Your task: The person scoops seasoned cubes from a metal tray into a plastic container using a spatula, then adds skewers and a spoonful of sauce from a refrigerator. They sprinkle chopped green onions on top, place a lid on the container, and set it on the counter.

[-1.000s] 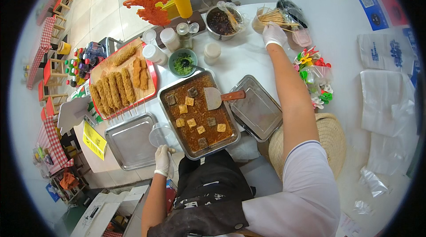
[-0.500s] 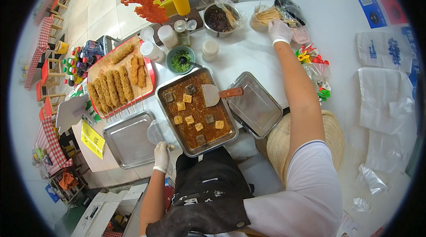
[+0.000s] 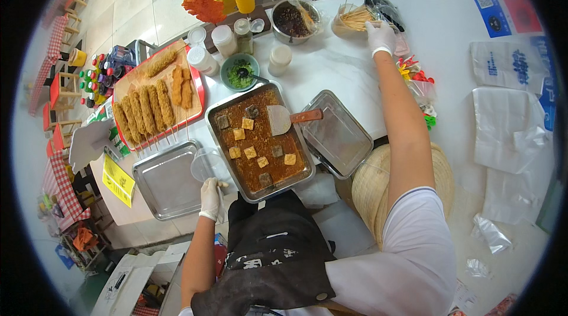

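My left hand [image 3: 210,198], in a thin white glove, is closed on the rim of a clear plastic bowl [image 3: 207,164], held beside the near left side of a metal tray of brown sauce [image 3: 239,165]. Pale and dark tofu cubes [image 3: 249,152] lie in that sauce. A spatula [image 3: 306,116] with a wooden handle rests across the tray's right side. At the far right, my gloved right hand [image 3: 381,38] pinches the ends of bamboo skewers [image 3: 355,18], which lie in a clear container [image 3: 340,26]. Exactly how many it grips is hidden.
Breaded skewers [image 3: 142,112] lie on a red-rimmed board [image 3: 200,100] at left. Two metal trays [image 3: 168,183] [image 3: 340,138] flank the sauce tray. A bowl of chopped greens [image 3: 239,63], shaker jars [image 3: 223,40] and a pot of dark sauce [image 3: 289,23] stand behind.
My right hand has shifted slightly right at the skewers, fingers now at their ends. My left hand still holds the plastic bowl. The whole view has shifted slightly.
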Demonstrator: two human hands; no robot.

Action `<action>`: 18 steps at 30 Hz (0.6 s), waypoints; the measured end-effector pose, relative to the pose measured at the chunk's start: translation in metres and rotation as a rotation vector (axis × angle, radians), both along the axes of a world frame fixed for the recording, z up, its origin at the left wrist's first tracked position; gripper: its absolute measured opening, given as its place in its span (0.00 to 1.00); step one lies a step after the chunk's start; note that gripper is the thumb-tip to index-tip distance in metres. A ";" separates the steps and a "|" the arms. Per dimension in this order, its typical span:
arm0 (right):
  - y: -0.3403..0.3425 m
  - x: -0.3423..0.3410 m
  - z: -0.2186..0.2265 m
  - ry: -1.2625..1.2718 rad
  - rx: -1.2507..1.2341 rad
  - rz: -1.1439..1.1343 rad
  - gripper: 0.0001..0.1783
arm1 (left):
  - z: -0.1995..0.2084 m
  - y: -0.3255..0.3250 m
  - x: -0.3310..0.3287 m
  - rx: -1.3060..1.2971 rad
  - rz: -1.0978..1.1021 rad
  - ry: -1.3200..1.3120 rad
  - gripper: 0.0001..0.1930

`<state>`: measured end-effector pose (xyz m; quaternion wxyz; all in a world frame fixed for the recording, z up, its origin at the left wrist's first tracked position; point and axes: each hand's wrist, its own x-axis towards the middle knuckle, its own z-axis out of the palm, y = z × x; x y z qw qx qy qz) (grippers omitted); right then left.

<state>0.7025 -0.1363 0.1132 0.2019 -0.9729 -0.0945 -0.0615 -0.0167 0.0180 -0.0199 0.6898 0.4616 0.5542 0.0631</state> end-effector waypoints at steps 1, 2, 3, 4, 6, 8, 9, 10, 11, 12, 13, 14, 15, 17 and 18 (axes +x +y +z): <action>-0.002 0.001 0.000 0.004 0.043 0.010 0.26 | 0.000 0.000 -0.001 -0.018 0.011 -0.007 0.13; -0.005 0.002 0.000 0.008 0.086 0.021 0.26 | 0.001 0.000 0.000 -0.036 0.023 -0.014 0.13; -0.008 0.002 0.000 0.020 0.143 0.031 0.26 | 0.003 0.000 0.001 -0.021 0.019 -0.020 0.14; -0.011 0.001 0.001 0.032 0.200 0.042 0.26 | 0.005 -0.001 0.002 -0.005 0.017 -0.027 0.14; -0.016 -0.002 0.003 0.050 0.249 0.021 0.26 | 0.010 -0.001 0.005 -0.011 0.030 -0.032 0.15; -0.019 -0.004 0.007 0.042 0.240 -0.022 0.26 | 0.016 -0.002 0.005 -0.040 0.056 -0.024 0.17; -0.020 -0.007 0.008 0.064 0.271 -0.047 0.26 | 0.019 -0.003 0.003 -0.055 0.061 -0.038 0.18; -0.022 -0.010 0.010 0.070 0.308 -0.056 0.25 | 0.021 -0.004 0.001 -0.056 0.057 -0.043 0.20; -0.022 -0.013 0.012 0.099 0.337 -0.102 0.25 | 0.023 -0.004 -0.002 -0.047 0.043 -0.032 0.21; -0.025 -0.017 0.014 0.110 0.401 -0.084 0.24 | 0.025 -0.005 -0.005 -0.074 0.055 -0.055 0.22; -0.031 -0.025 0.016 0.144 0.456 -0.105 0.23 | 0.026 -0.006 -0.011 -0.094 0.057 -0.061 0.22; -0.037 -0.035 0.017 0.182 0.510 -0.133 0.22 | 0.027 -0.007 -0.017 -0.112 0.059 -0.067 0.23; -0.041 -0.045 0.018 0.181 0.593 -0.132 0.20 | 0.028 -0.008 -0.023 -0.115 0.045 -0.054 0.23; -0.049 -0.067 0.022 0.186 0.757 -0.148 0.18 | 0.030 -0.011 -0.034 -0.104 0.014 -0.005 0.23; -0.055 -0.078 0.026 0.172 0.772 -0.147 0.15 | 0.032 -0.015 -0.039 -0.086 0.014 -0.034 0.24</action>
